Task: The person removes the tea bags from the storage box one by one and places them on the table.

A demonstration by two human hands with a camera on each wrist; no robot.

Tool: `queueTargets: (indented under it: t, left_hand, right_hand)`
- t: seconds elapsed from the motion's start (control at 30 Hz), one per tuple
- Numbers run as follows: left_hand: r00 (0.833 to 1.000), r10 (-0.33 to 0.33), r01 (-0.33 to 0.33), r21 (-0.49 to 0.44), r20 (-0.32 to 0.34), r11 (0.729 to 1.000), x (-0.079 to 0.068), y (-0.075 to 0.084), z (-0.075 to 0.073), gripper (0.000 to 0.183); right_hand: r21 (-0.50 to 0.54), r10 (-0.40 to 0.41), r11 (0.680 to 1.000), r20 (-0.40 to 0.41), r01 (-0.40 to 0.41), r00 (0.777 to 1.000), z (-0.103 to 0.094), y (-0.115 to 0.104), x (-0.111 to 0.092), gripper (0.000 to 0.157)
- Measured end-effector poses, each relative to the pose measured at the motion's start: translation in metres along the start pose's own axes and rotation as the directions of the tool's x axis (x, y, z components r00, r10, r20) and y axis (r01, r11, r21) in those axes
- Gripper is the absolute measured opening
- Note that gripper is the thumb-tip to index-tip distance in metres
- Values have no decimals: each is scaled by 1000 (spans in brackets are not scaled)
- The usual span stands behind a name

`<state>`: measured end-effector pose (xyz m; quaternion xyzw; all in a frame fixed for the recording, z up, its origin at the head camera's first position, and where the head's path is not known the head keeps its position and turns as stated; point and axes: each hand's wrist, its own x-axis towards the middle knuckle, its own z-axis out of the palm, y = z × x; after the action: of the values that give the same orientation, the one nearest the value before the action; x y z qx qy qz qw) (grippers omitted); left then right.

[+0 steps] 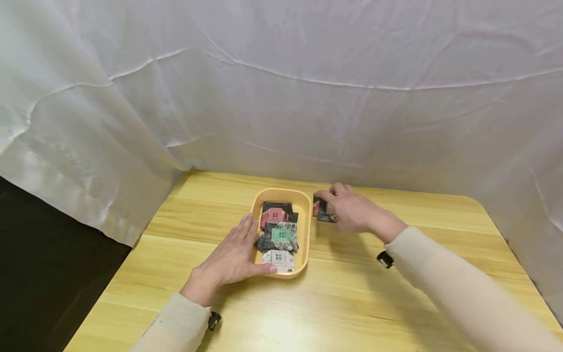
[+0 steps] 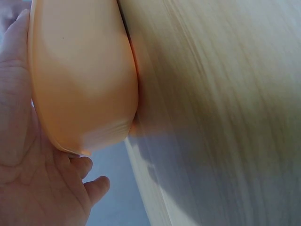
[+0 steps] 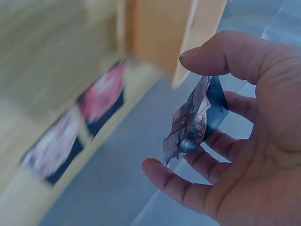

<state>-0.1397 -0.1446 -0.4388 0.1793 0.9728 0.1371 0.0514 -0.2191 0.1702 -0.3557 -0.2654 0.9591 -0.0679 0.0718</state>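
A yellow-orange plastic tray (image 1: pixel 306 244) holds several flat sachets, among them one with a red label (image 1: pixel 275 215), one with a green label (image 1: pixel 281 235) and one with a pale label (image 1: pixel 279 260). My left hand (image 1: pixel 230 254) rests against the tray's left side with fingers extended, its thumb on the near rim. To the right of the tray, my right hand (image 1: pixel 352 209) pinches a dark sachet (image 3: pixel 193 122) with a floral print, held above the table between thumb and fingers. Below it, a red-printed sachet (image 3: pixel 102 100) and a pale-printed sachet (image 3: pixel 54 146) lie on the table.
The wood-grain table (image 1: pixel 281 313) has its back edge against a pale hanging cloth (image 1: pixel 308 122). More of this cloth hangs at both sides. A dark area (image 1: pixel 53 274) lies beyond the table's left edge.
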Motion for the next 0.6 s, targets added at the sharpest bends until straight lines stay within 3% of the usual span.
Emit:
queueTargets:
  t: [0.3,0.6]
  left_hand:
    - [1000,-21,21,-20,-1,1000,-4,-1,-3,129]
    - [1000,-29,29,-17,11,999,-9,-5,-6,130]
  right_hand:
    - [-38,78,996,74,-75,994,-14,69,-19,97]
    - [-64,122,991,152,-114,981,1,108,-18,87]
